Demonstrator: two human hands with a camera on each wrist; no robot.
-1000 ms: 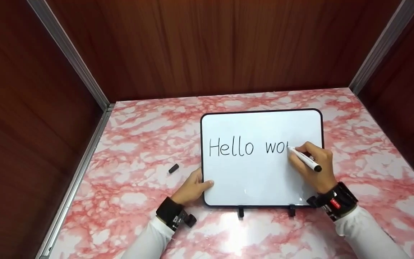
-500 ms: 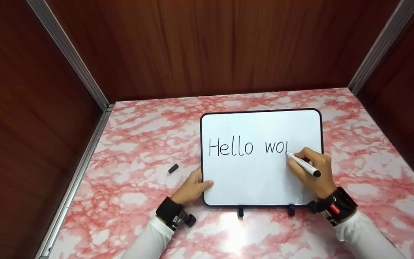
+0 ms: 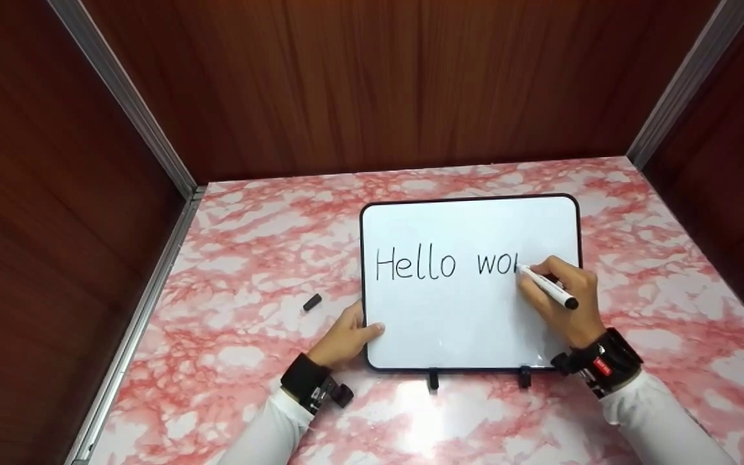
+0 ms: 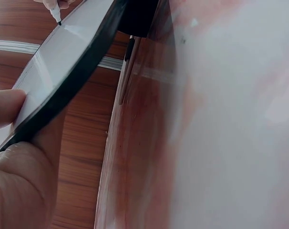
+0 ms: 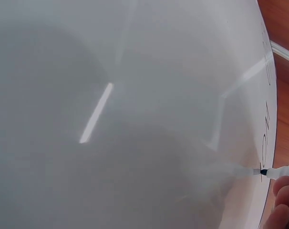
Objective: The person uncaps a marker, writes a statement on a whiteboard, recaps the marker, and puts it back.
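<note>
A whiteboard with a black frame stands tilted back on the table, with "Hello wo" and an upright stroke in black across its upper half. My left hand grips its lower left edge, thumb on the white face and fingers behind, as the left wrist view also shows. My right hand pinches a white marker with a black end. In the right wrist view the marker's black tip is right at the stroke after the "o". The fingers behind the board are hidden.
A black marker cap lies on the red-and-white marbled table, left of the board. Two black feet stick out under the board's lower edge. Brown wood-grain panels with metal corner strips enclose the table at the back and sides.
My right hand moved the marker down, drawing the upright stroke after "wo", then back up along it. My left hand keeps its grip on the whiteboard's edge.
</note>
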